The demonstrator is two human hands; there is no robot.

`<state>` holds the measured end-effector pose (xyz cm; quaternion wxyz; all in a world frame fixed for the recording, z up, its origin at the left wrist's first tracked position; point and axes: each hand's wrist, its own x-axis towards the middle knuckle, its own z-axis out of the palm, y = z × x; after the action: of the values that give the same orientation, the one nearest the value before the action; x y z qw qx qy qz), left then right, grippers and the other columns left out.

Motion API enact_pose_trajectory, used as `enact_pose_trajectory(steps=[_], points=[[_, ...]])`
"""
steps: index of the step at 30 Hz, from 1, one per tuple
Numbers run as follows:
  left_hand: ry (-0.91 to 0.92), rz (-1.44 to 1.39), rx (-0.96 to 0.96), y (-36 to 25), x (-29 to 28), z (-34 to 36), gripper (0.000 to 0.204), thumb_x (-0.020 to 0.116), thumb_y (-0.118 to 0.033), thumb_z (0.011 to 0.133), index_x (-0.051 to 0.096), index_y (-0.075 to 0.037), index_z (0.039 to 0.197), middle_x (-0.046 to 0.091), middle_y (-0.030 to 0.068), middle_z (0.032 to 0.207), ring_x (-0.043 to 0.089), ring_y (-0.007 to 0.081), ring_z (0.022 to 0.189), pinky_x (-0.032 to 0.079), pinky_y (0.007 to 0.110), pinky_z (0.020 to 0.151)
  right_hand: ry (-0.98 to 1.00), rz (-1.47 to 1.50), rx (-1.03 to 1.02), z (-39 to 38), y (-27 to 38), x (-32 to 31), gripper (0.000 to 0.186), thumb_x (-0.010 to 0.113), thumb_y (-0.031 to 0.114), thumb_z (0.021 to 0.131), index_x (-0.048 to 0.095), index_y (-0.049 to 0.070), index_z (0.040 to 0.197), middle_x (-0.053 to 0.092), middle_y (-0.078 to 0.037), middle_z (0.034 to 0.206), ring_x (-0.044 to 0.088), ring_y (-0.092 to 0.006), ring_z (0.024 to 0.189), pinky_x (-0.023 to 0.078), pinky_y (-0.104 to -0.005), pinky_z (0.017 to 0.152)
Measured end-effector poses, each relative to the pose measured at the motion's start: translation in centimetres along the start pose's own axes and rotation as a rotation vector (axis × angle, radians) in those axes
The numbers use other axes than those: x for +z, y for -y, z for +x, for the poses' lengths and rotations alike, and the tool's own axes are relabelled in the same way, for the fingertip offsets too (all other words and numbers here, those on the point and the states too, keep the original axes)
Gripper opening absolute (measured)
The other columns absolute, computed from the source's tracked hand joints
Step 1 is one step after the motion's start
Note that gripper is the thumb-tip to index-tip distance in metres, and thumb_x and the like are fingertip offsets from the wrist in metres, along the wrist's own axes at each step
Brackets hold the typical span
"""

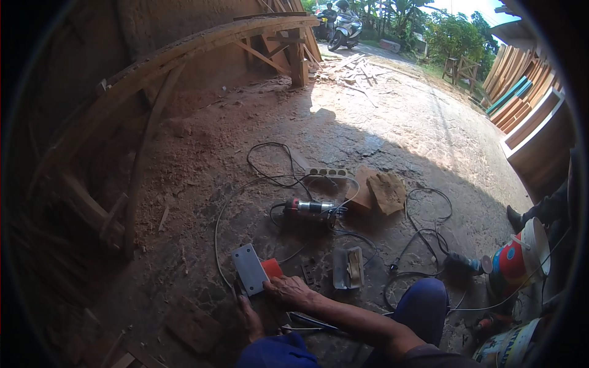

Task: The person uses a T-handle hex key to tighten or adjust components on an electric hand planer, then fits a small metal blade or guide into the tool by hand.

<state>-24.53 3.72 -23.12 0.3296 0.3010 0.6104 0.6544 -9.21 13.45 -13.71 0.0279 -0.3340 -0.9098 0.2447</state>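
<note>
Two bare hands at a grey rectangular plate (250,270), low over the workshop floor (190,230).

From where I stand, the right hand (291,293) has its fingers closed on the plate's lower right corner, against an orange-red block (272,267) that juts out beside it; the left hand (249,320) sits upright at the lower left edge — whether its fingers grip there, I cannot tell. The plate is tilted, with holes near its corners, in front of the person's body. Beyond it a red-and-silver power tool (310,207) lies among looping cords, near a four-socket power strip (327,172) and a rough wood chunk (387,192) — and an open case (348,268) rests just right of the hands.
</note>
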Motion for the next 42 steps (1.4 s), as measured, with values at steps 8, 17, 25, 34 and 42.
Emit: enact_pose_trajectory(steps=[8, 17, 25, 34, 42], points=[[-0.044, -0.002, 0.025, 0.4, 0.1, -0.3, 0.056, 0.036, -0.03, 0.109, 0.03, 0.003, 0.154, 0.038, 0.0246, 0.153, 0.04, 0.0327, 0.141, 0.032, 0.041, 0.116, 0.06, -0.032, 0.01, 0.3, -0.4, 0.6, 0.025, 0.054, 0.024, 0.093, 0.055, 0.007, 0.111, 0.063, -0.016, 0.107, 0.066, -0.0349, 0.103, 0.054, -0.0476, 0.077], [-0.065, 0.039, -0.01, 0.3, -0.2, -0.3, 0.055, 0.038, -0.028, 0.109, 0.031, 0.003, 0.153, 0.041, 0.025, 0.151, 0.043, 0.0321, 0.139, 0.034, 0.04, 0.114, -0.055, -0.016, -0.022, 0.2, -0.4, 1.5, 0.025, 0.056, 0.024, 0.092, 0.057, 0.006, 0.109, 0.064, -0.015, 0.103, 0.066, -0.0337, 0.102, 0.055, -0.0484, 0.075], [-0.06, 0.007, -0.007, 0.9, -0.1, -0.1, 0.054, 0.037, -0.028, 0.109, 0.032, 0.003, 0.152, 0.042, 0.0239, 0.149, 0.045, 0.032, 0.137, 0.035, 0.04, 0.113, -0.109, -0.026, -0.042, -0.1, -0.3, 0.9, 0.026, 0.058, 0.025, 0.091, 0.057, 0.005, 0.109, 0.065, -0.015, 0.105, 0.066, -0.0328, 0.104, 0.056, -0.0465, 0.078], [0.004, -0.184, -0.027, 4.1, -1.4, 0.4, 0.056, 0.038, -0.031, 0.108, 0.033, 0.002, 0.153, 0.04, 0.0209, 0.152, 0.041, 0.031, 0.14, 0.032, 0.042, 0.116, -0.083, 0.034, 0.07, 0.8, -0.8, 0.6, 0.028, 0.056, 0.035, 0.093, 0.064, 0.008, 0.092, 0.07, -0.014, 0.09, 0.07, -0.0341, 0.091, 0.056, -0.0477, 0.073], [0.055, -0.259, -0.069, 2.0, -0.8, 0.0, 0.058, 0.037, -0.035, 0.109, 0.031, 0.0, 0.155, 0.036, 0.0182, 0.156, 0.036, 0.0283, 0.143, 0.028, 0.039, 0.118, -0.36, 0.169, 0.287, -0.9, -9.9, 0.2, 0.014, 0.06, 0.015, 0.082, 0.07, 0.007, 0.089, 0.071, -0.019, 0.095, 0.069, -0.0394, 0.094, 0.055, -0.0476, 0.081]])
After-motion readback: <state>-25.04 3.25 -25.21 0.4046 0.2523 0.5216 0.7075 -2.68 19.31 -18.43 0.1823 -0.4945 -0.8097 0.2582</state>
